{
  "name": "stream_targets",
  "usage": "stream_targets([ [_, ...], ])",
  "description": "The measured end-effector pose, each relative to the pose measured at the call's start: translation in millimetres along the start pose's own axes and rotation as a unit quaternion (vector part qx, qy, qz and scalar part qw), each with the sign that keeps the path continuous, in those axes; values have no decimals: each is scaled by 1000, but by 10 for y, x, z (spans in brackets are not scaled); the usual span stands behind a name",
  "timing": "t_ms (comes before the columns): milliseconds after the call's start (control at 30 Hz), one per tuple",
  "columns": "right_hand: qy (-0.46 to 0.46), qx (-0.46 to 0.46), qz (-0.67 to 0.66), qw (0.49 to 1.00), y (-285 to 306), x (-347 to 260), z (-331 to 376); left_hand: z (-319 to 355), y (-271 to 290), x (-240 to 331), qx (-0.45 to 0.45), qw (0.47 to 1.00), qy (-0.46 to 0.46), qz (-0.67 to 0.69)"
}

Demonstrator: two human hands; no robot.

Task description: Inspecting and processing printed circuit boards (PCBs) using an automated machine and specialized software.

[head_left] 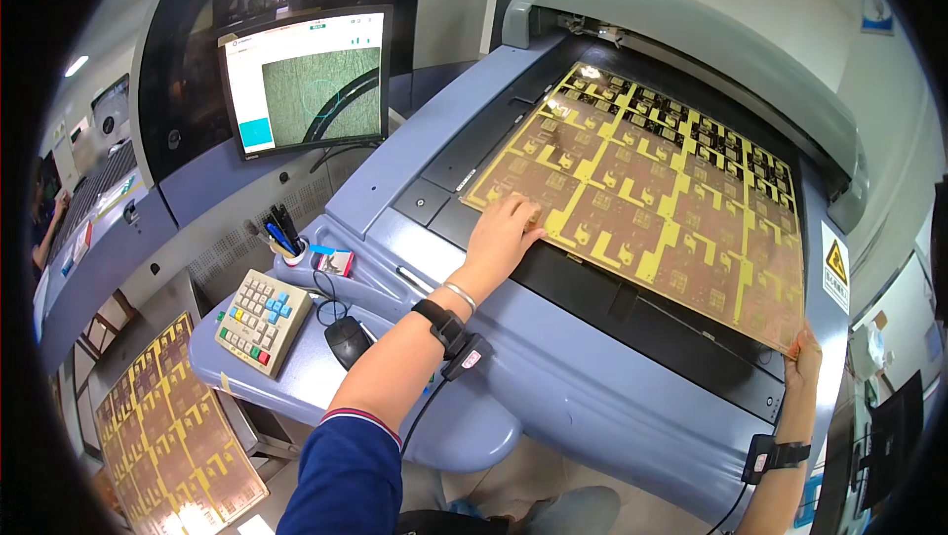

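Observation:
A large circuit board panel (pixel 632 199), copper-brown with yellow-green patterning, lies over the black bed of a blue-grey machine (pixel 444 239). My left hand (pixel 506 232) is closed on the panel's near edge, toward its left corner, fingers on top. At the near right corner my right hand (pixel 804 357) pinches the panel's edge, its thumb and fingertips partly hidden. The far part of the panel looks darker, with the black bed showing through its openings. A grey curved gantry (pixel 701 51) spans the bed behind the panel.
On the machine's side shelf are a keypad (pixel 263 323), a black mouse (pixel 348 340) and a pen cup (pixel 291 250). A monitor (pixel 308 85) stands beyond them. A second circuit board panel (pixel 173 426) lies lower left. Cables trail from both wrist straps.

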State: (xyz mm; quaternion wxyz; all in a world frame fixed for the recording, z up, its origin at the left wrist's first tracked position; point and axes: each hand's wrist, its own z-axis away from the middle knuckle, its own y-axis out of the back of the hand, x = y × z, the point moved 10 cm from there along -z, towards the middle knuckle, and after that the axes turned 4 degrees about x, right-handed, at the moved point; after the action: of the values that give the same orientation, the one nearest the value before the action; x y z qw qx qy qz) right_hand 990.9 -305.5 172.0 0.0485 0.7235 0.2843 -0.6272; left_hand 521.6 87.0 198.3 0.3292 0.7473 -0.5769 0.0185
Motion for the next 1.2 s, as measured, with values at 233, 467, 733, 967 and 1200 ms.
stream_targets([
  [233, 84, 121, 196, 969, 5, 126, -47, -118, -328, -159, -110, 984, -34, -132],
  [467, 313, -22, 541, 781, -817, -47, 602, -9, -156, -214, -114, 985, -43, -125],
  [733, 188, -108, 553, 804, -1014, 11, 1198, 401, 156, -114, -197, 975, -43, -89],
  [967, 300, -167, 480, 807, -2074, -72, 2025, 1160, 1847, -567, 1, 998, 63, -13],
  [1200, 388, -313, 422, 757, -3188, 329, 2952, 2621, 3955, -1641, 300, 902, 248, -187],
])
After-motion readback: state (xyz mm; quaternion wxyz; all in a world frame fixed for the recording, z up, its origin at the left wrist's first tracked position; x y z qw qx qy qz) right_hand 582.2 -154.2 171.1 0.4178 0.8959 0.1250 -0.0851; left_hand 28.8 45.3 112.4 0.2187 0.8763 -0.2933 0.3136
